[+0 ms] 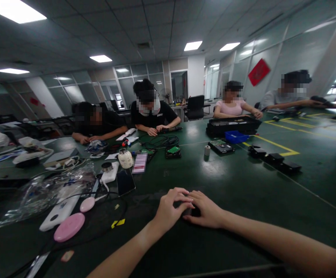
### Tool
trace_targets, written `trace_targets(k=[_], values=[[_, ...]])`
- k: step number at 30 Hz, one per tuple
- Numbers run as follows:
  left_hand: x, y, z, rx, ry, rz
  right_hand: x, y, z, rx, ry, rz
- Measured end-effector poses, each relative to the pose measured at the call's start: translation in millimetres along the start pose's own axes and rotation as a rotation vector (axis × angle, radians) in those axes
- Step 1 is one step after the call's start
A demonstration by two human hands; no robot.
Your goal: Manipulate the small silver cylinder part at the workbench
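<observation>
My left hand (171,206) arches over the green tabletop, its thumb and fingers curved together at the tips. Against it lies my right hand (206,210), palm down, with thumb and fingers bent round the same spot. A small dark object (188,211) shows in the gap between the two hands. Most of it is hidden by the fingers, so its kind does not show. Both hands are closed around it near the middle of the table.
To the left lie a dark phone (126,183), a pink oval object (69,227), a white device (60,212) and clear plastic wrap (48,189). Ahead are a small metal cylinder (207,151), a hard drive (221,147) and a blue bin (236,136). Several people sit around the table.
</observation>
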State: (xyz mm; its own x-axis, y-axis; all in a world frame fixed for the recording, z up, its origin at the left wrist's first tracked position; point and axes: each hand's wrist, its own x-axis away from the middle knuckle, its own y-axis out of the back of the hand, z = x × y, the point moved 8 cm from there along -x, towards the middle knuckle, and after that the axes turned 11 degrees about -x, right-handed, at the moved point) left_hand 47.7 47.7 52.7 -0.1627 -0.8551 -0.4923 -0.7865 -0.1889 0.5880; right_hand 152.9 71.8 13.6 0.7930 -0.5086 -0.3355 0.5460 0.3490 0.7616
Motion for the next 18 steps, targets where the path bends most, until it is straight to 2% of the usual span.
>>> trace_targets(k=[4, 9, 18], values=[[2.4, 1.5, -1.0, -0.071, -0.033, -0.029, 0.9, 0.7, 0.3, -0.007, -0.004, -0.003], [5.7, -0.9, 4.4, 0.004, -0.032, -0.042, 1.2, -1.5, -2.2, -0.014, 0.0, -0.005], [8.7, 5.8, -0.7, -0.037, -0.179, -0.108, -2.0, -1.7, -2.1, -0.017, 0.005, -0.014]])
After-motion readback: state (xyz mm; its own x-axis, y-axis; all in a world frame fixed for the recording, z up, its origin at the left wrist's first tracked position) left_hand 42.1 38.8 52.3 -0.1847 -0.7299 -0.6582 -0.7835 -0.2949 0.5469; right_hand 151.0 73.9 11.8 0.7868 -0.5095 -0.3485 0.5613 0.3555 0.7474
